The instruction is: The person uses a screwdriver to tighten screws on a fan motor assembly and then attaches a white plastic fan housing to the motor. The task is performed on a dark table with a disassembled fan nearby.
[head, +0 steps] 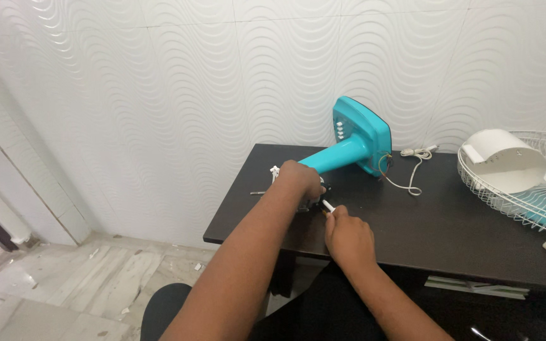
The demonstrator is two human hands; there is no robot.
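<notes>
left hand [298, 177]: closed over fan stand's [349, 151] neck end | right hand [347, 235]: pinching white tool [328, 206] | dark table [424, 221], grille [538, 189] right

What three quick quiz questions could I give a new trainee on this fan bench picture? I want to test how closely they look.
1. True or false: the turquoise fan stand lies on its side on the dark table.
2. Which hand covers the top end of the stand's neck: (a) left hand, (b) right hand?
3. Fill in: the white wire grille sits at the table's ____ side in the picture.

Key: 1 true. 2 (a); the right hand holds a small white piece just below it. 3 right, with the white motor cover resting in it.
</notes>
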